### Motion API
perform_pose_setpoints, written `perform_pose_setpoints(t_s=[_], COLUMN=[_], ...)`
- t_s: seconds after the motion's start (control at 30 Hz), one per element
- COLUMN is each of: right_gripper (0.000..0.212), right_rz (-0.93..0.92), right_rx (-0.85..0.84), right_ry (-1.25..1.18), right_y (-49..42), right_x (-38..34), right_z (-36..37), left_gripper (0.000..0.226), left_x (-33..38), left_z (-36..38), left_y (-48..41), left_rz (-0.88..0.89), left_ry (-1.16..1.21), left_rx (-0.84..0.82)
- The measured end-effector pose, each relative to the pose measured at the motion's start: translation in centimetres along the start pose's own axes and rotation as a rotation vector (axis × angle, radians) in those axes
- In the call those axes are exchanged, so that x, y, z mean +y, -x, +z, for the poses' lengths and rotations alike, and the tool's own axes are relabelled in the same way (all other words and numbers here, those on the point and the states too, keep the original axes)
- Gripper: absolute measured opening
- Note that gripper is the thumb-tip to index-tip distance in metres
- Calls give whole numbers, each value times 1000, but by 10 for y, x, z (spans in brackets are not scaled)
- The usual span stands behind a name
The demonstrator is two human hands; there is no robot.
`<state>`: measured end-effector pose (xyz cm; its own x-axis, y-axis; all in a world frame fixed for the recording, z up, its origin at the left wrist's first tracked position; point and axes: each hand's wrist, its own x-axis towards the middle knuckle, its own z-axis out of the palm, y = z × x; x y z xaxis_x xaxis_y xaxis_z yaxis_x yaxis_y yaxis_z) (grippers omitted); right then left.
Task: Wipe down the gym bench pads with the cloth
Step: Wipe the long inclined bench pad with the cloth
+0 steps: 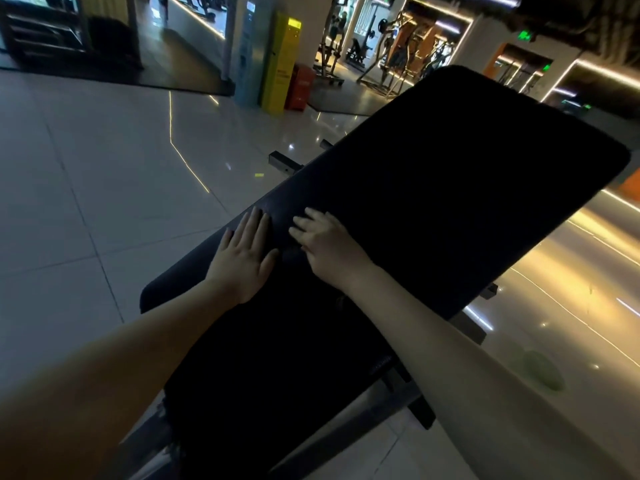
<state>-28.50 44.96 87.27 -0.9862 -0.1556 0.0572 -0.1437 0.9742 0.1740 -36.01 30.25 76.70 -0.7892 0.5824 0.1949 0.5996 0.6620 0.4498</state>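
A black padded gym bench runs from near me up to the right, with a long back pad (450,174) and a nearer seat pad (277,358). My left hand (242,258) lies flat on the pad with straight fingers, near its left edge. My right hand (327,244) rests beside it, fingers spread and pressing down at the lower end of the back pad. A dark cloth (277,223) appears to lie under and between my fingers, but it blends with the black pad and I cannot tell its outline.
The bench's metal frame (287,164) sticks out on the left and below me. Glossy tiled floor (86,185) surrounds the bench. A yellow standing box (282,60), a red box (300,86) and weight machines (391,60) stand at the back.
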Motion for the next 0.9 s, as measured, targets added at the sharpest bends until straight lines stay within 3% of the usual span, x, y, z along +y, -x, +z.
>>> perform_pose_setpoints(t_s=[0.17, 0.27, 0.43, 0.53, 0.6, 0.77, 0.9], right_gripper=[46, 50, 46, 42, 43, 51, 53], right_rz=[-174, -184, 125, 342, 409, 467, 314], right_rx=[-81, -62, 149, 201, 258, 219, 210], right_ry=[24, 111, 181, 208, 214, 186, 165], right_y=[24, 22, -14, -29, -41, -70, -81], right_x=[-16, 1, 109, 142, 138, 102, 42], right_z=[11, 6, -38, -57, -55, -43, -19], left_gripper=[84, 77, 64, 67, 65, 65, 66], left_x=[-7, -6, -5, -7, -8, -4, 1], left_z=[6, 6, 4, 4, 4, 0, 0], left_y=[16, 17, 18, 17, 16, 15, 19], left_rz=[-22, -39, -70, -68, -72, -89, -120], left_ry=[30, 29, 38, 29, 32, 30, 22], left_rx=[7, -14, -42, -64, -79, -105, -89])
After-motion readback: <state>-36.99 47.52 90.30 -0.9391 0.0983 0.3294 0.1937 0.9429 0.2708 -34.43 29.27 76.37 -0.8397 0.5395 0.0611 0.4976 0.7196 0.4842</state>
